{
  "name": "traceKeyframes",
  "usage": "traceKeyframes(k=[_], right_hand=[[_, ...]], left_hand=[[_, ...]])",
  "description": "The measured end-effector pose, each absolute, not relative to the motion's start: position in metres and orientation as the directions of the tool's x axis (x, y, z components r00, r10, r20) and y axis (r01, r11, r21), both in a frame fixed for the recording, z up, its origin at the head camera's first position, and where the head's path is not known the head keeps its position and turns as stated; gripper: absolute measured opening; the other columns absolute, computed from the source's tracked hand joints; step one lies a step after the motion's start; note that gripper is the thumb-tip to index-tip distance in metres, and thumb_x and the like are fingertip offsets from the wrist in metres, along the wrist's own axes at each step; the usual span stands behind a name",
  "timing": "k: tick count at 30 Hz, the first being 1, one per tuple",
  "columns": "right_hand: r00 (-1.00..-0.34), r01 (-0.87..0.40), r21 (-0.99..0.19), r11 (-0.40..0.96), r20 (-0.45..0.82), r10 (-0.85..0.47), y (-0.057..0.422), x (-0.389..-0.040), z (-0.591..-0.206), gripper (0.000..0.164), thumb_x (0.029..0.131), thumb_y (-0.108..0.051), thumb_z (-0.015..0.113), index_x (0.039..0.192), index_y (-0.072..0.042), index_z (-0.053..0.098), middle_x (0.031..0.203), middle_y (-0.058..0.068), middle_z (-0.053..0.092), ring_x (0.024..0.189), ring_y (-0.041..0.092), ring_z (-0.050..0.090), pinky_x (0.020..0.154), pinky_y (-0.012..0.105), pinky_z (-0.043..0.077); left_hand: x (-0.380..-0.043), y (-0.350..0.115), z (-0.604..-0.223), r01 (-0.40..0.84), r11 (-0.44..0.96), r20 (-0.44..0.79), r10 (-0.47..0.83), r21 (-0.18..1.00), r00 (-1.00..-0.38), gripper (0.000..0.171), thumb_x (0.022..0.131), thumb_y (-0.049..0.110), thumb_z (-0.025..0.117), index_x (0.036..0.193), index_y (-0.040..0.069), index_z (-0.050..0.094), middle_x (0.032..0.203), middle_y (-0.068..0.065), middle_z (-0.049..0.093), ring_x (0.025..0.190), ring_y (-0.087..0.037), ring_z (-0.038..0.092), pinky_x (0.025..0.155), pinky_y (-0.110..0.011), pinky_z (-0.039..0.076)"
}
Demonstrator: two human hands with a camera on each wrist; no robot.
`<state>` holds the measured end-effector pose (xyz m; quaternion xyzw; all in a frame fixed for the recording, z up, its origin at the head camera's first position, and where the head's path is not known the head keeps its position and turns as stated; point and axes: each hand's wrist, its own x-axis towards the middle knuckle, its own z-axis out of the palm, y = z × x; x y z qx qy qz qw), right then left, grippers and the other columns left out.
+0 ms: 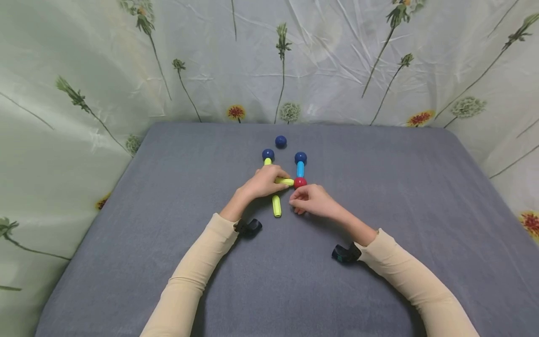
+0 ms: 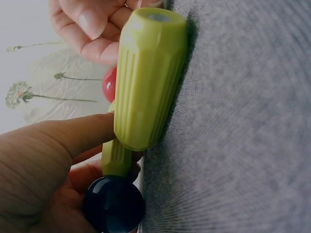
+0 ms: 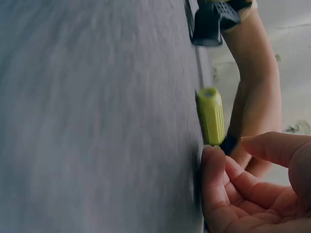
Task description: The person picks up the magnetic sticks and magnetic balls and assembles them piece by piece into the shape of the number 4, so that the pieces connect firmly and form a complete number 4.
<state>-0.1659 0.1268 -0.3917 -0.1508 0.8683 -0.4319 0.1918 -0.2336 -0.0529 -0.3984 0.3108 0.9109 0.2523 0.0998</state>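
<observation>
My left hand (image 1: 263,181) pinches a yellow rod (image 1: 285,181) whose right end meets a red ball (image 1: 300,182). In the left wrist view, the thumb and fingers lie about the yellow rod by a dark blue ball (image 2: 114,204). A second yellow rod (image 1: 276,206) lies below that hand, its far end partly hidden. My right hand (image 1: 313,200) is just below the red ball, fingers loosely curled and thumb apart, with nothing seen between them. Beyond the red ball, a light blue rod (image 1: 300,169) joins it to a blue ball (image 1: 301,157).
Past the left hand, another yellow rod (image 1: 267,161) reaches a blue ball (image 1: 268,154). A loose blue ball (image 1: 280,142) rests farther back on the grey cloth surface (image 1: 400,196). A flowered curtain (image 1: 252,61) hangs along the back and sides.
</observation>
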Motion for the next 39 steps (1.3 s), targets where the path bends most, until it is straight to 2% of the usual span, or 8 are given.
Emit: traceKeyframes(k=[4, 8, 13, 18, 25, 30, 39], right_hand=[[-0.892, -0.123, -0.789, 0.602, -0.178, -0.416, 0.114, -0.165, -0.393, 0.017, 0.087, -0.016, 0.063, 0.09, 0.0, 0.067, 0.072, 0.009, 0.067, 0.059, 0.007, 0.06, 0.056, 0.024, 0.05], [-0.909, -0.191, -0.749, 0.635, -0.11, -0.403, 0.102, -0.163, -0.393, 0.017, 0.083, -0.018, 0.065, 0.077, -0.003, 0.068, 0.059, 0.003, 0.062, 0.049, 0.004, 0.053, 0.049, 0.021, 0.042], [-0.917, -0.27, -0.685, 0.677, -0.032, -0.397, 0.092, -0.164, -0.394, 0.029, 0.081, -0.025, 0.07, 0.061, -0.006, 0.063, 0.048, -0.001, 0.052, 0.041, 0.005, 0.044, 0.043, 0.019, 0.031], [-0.92, -0.256, -0.649, 0.716, -0.063, -0.386, 0.085, -0.169, -0.393, 0.036, 0.08, -0.028, 0.073, 0.056, -0.006, 0.058, 0.046, -0.002, 0.046, 0.039, 0.007, 0.043, 0.042, 0.019, 0.03], [-0.911, -0.263, -0.612, 0.746, -0.097, -0.401, 0.084, -0.171, -0.392, 0.034, 0.077, -0.016, 0.066, 0.048, -0.012, 0.049, 0.042, -0.007, 0.04, 0.037, 0.004, 0.044, 0.042, 0.017, 0.026], [-0.914, -0.177, -0.682, 0.71, -0.154, -0.376, 0.093, -0.169, -0.392, 0.027, 0.078, -0.015, 0.065, 0.053, -0.009, 0.056, 0.043, -0.006, 0.047, 0.039, 0.004, 0.048, 0.043, 0.018, 0.034], [-0.91, -0.006, -0.785, 0.62, -0.253, -0.329, 0.111, -0.165, -0.395, 0.016, 0.081, -0.016, 0.064, 0.074, -0.001, 0.067, 0.053, -0.001, 0.058, 0.044, 0.006, 0.055, 0.049, 0.022, 0.049]], left_hand=[[-0.234, -0.052, -0.398, 0.512, 0.677, -0.021, 0.613, 0.529, -0.789, 0.023, 0.088, 0.02, 0.064, 0.108, 0.011, 0.071, 0.096, -0.004, 0.068, 0.081, -0.016, 0.054, 0.068, -0.029, 0.034], [-0.234, -0.052, -0.399, 0.504, 0.675, -0.022, 0.61, 0.539, -0.792, 0.023, 0.088, 0.021, 0.065, 0.107, 0.01, 0.072, 0.094, -0.004, 0.067, 0.08, -0.016, 0.053, 0.069, -0.03, 0.034], [-0.234, -0.051, -0.399, 0.501, 0.675, -0.018, 0.605, 0.541, -0.796, 0.022, 0.087, 0.02, 0.066, 0.106, 0.01, 0.072, 0.092, -0.005, 0.067, 0.078, -0.016, 0.053, 0.069, -0.03, 0.034], [-0.234, -0.051, -0.4, 0.509, 0.676, -0.019, 0.611, 0.533, -0.792, 0.022, 0.088, 0.019, 0.065, 0.106, 0.011, 0.072, 0.091, -0.005, 0.066, 0.077, -0.016, 0.052, 0.067, -0.028, 0.033], [-0.234, -0.052, -0.401, 0.523, 0.669, -0.005, 0.618, 0.528, -0.786, 0.021, 0.088, 0.02, 0.065, 0.105, 0.011, 0.072, 0.089, -0.005, 0.066, 0.076, -0.016, 0.052, 0.065, -0.027, 0.034], [-0.234, -0.053, -0.401, 0.519, 0.663, -0.006, 0.619, 0.539, -0.785, 0.022, 0.087, 0.02, 0.066, 0.106, 0.011, 0.072, 0.092, -0.005, 0.066, 0.077, -0.016, 0.052, 0.067, -0.029, 0.033], [-0.235, -0.053, -0.401, 0.517, 0.668, -0.011, 0.617, 0.536, -0.787, 0.023, 0.087, 0.021, 0.066, 0.106, 0.01, 0.072, 0.092, -0.005, 0.067, 0.08, -0.016, 0.053, 0.069, -0.029, 0.034]])
